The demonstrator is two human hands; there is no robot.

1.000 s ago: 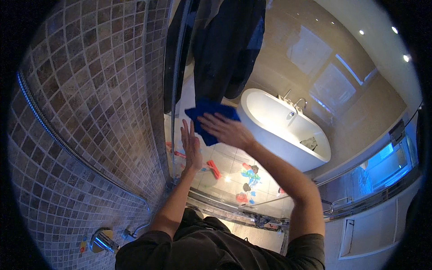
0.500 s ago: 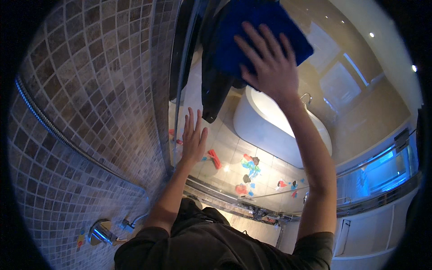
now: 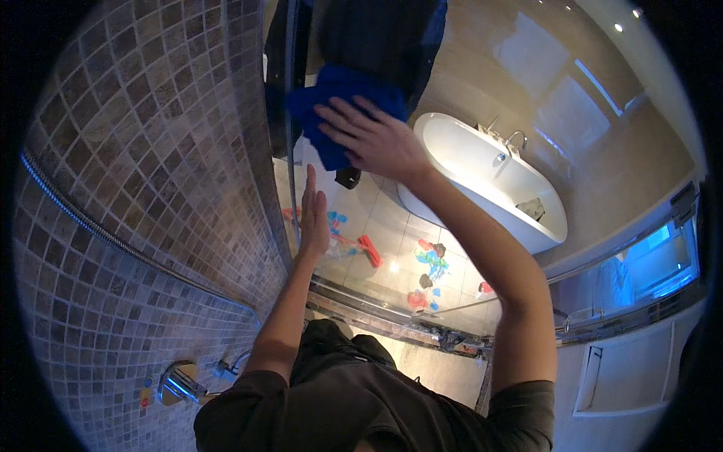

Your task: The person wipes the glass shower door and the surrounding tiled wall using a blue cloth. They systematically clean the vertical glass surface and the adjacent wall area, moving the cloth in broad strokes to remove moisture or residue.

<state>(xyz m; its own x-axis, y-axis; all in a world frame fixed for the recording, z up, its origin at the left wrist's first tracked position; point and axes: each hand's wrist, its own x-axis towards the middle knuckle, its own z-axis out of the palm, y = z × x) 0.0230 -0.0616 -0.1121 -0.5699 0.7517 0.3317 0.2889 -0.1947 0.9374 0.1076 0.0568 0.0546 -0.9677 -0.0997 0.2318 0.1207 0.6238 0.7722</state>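
A dark blue cloth [image 3: 343,94] lies spread under my right hand [image 3: 376,139], which presses it flat against a clear glass panel [image 3: 471,320] with its fingers stretched over it. Lower and to the left, my left hand [image 3: 315,215] is held up with straight fingers and seen nearly edge-on. It is empty and close to the glass; whether it touches cannot be made out. Behind the cloth hangs something large and dark [image 3: 380,38], its kind unclear.
Mosaic tile wall [image 3: 166,151] on the left carries a metal shower hose [image 3: 113,241] and a round chrome valve [image 3: 179,383]. Past the glass stand a white bathtub [image 3: 482,215] and a red bar-shaped thing [image 3: 370,251], with several coloured pieces [image 3: 431,260] scattered about.
My right hand has swept the blue cloth left and lower across the glass. My left hand has turned edge-on, its fingers closer together. The view has shifted slightly.
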